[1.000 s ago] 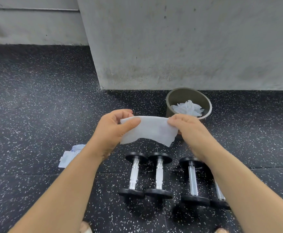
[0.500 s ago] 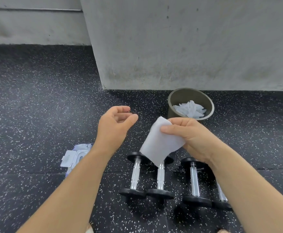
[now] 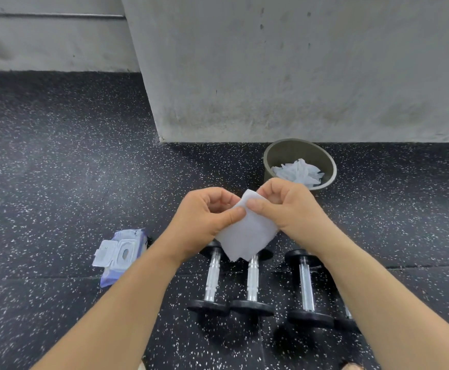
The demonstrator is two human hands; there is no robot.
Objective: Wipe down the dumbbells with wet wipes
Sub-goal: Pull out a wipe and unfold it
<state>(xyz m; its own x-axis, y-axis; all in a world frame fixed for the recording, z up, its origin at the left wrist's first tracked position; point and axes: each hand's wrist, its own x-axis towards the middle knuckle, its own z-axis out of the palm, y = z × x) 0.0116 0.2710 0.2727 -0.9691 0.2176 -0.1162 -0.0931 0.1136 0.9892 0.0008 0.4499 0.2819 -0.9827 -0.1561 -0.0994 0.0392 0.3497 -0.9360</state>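
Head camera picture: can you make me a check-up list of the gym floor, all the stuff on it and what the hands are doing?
Surface: black speckled rubber floor.
Job's things: four dumbbells lie side by side, the rightmost mostly hidden by the right forearm. A white wet wipe is held in the air over them. The wipes pack lies to their left with its lid flipped open.
Clutter: a round bowl behind the dumbbells holds crumpled wipes.
Hands: the left hand and right hand both pinch the wet wipe near its top.
Cables: nothing seen.
Surroundings: a stained concrete wall stands just behind the bowl.
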